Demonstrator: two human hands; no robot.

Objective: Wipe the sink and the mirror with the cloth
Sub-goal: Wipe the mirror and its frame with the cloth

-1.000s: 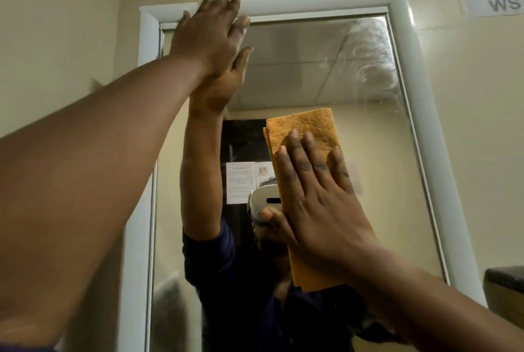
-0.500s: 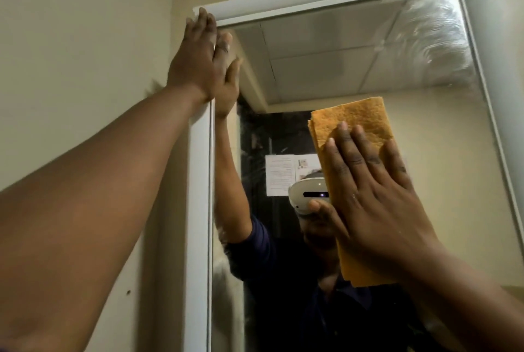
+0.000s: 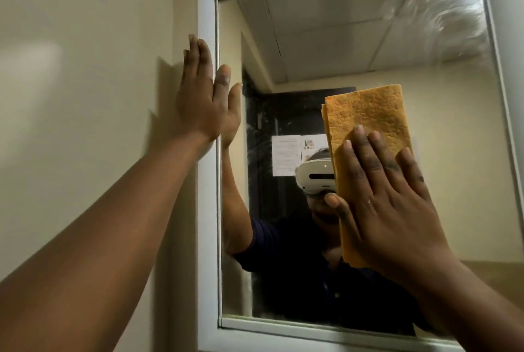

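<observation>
The rectangular wall mirror in its white painted frame is the largest item under inspection and the only part of the task surface in view. Its upper right corner carries a hazy, streaked patch of smear or residue, and a faint cloudy mark shows near the lower left of the glass. On this evidence I judge the mirror only partly wiped, with the top right zone outstanding. The sink is not visible from here, so its condition cannot be reported; whether it is done or pending cannot be told.

The cream painted wall to the left of the frame bears no part in the work beyond support.

The right hand lies flat on the folded orange textured cloth, fingers straight and slightly spread, pressing it against the glass at mid-height, right of centre. The cloth stands upright, its upper half clear of the fingers, its lower edge hidden behind the palm.

The left hand rests open, fingers straight and close together, across the left side of the frame and the wall beside it, apparently as a brace. It holds nothing.

Remaining, in my judgement: the hazy corner, the lower margin, and the unseen sink.
</observation>
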